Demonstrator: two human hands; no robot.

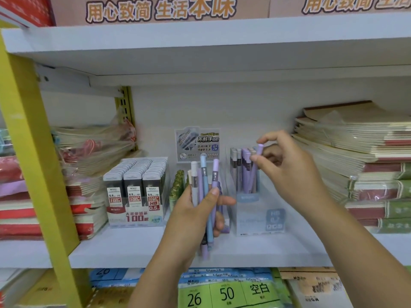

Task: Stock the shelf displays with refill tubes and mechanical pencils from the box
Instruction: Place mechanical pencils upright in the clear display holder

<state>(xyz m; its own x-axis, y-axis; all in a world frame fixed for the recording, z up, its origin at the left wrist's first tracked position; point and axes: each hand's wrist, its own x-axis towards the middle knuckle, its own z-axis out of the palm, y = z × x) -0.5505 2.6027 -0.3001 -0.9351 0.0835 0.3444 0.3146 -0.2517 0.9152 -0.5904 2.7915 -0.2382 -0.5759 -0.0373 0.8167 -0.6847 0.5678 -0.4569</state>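
A purple refill tube (pixel 259 148) stands partly in the clear display holder (pixel 258 216), its top pinched by the right hand (pixel 287 172). The left hand (pixel 191 218) has its fingers (pixel 224 200) wrapped round a bundle of refill tubes (pixel 205 185) over the shelf (pixel 124 247). Stocking seems midway; the next move is likely to let go and take another tube.

Grips a bundle of tubes (pixel 205 181) upright in the left hand (pixel 195 216), thumb pressed across the front. Pinches the cap of a purple tube (pixel 259 148) between right hand (pixel 289 172) thumb and forefinger, other fingers loosely curled. Reaches up with both forearms, right higher.
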